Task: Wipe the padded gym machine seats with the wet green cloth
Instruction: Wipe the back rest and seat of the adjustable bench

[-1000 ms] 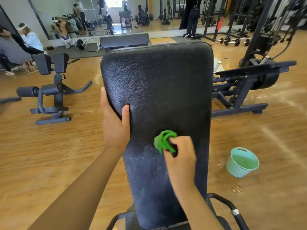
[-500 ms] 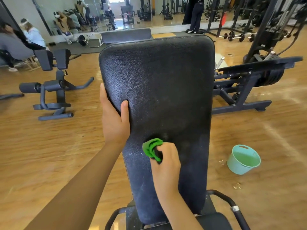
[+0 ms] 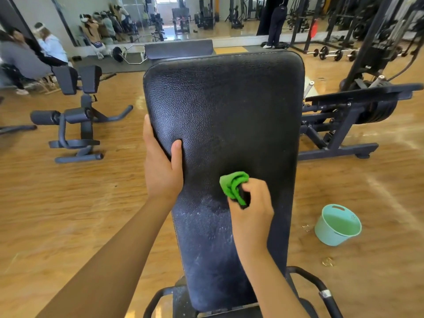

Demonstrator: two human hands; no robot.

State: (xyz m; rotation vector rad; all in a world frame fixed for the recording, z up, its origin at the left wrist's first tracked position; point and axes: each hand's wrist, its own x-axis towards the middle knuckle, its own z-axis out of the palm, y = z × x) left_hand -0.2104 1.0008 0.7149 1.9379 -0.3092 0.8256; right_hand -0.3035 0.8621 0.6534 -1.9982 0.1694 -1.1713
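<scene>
Fingers (image 3: 148, 129) of our left hand (image 3: 161, 166) curl round the left edge of the padded seat (image 3: 224, 106), with the thumb flat on its face, so we hold the pad steady from that side. Its long axis runs straight away from us. Just right of that thumb and a little nearer us, the wet green cloth (image 3: 232, 183) sits bunched on the pad's lower middle, pinched in the curled fingers (image 3: 258, 189) of our right hand (image 3: 252, 210) and pressed to the surface. Pale dusty specks show on the pad nearer us than the cloth and along its right margin. We judge the next strokes should run down the long axis toward us, and the right hand is placed for that. Well to the right, a pale green bucket (image 3: 337, 226) stands on the floor (image 3: 68, 214).
</scene>
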